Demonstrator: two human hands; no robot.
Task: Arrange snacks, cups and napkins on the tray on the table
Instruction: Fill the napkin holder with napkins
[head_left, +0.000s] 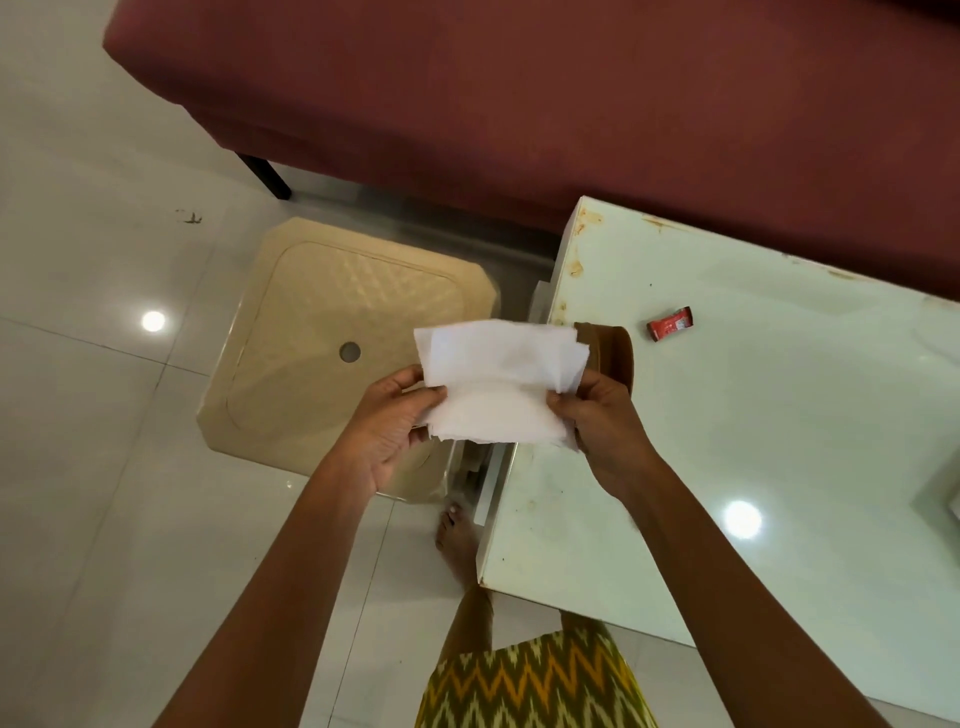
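Note:
I hold a stack of white paper napkins (498, 382) in both hands, above the left edge of the pale glass table (753, 441). My left hand (395, 426) pinches the stack's left side and my right hand (602, 421) pinches its right side. A brown rounded object (613, 351), partly hidden behind the napkins and my right hand, rests on the table. A small red snack wrapper (671, 323) lies further back on the table. No tray or cups show in this view.
A beige plastic stool (332, 332) stands on the white tiled floor left of the table. A dark red sofa (571, 93) runs along the back. My bare foot (457, 540) is by the table's near corner. A grey object (943, 493) is cut off at right.

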